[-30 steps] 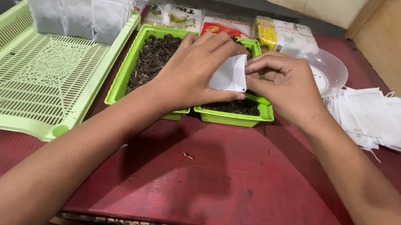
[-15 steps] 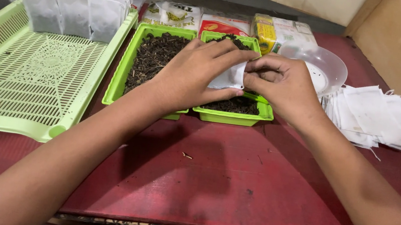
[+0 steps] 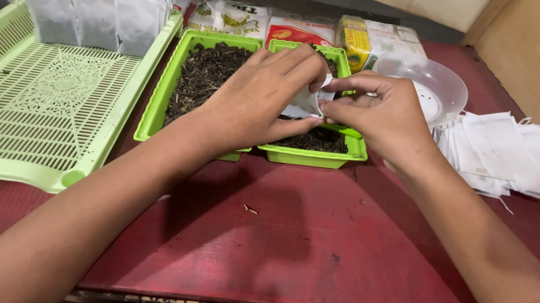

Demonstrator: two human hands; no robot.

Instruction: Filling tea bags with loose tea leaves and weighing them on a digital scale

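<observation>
On the red counter [image 3: 259, 250], both hands meet over the right green tub [image 3: 313, 155] of dark loose tea. The left hand [image 3: 258, 100] and right hand [image 3: 381, 113] each pinch a small white pouch [image 3: 301, 105] between thumb and fingertips, grips pressed together on it. The pouch is mostly hidden; its long axis seems to run near to far, tilted, and its mouth cannot be made out. Left lies a green tray [image 3: 33, 113] with filled pouches [image 3: 91, 12]; right, flat empty pouches [image 3: 517, 157].
</observation>
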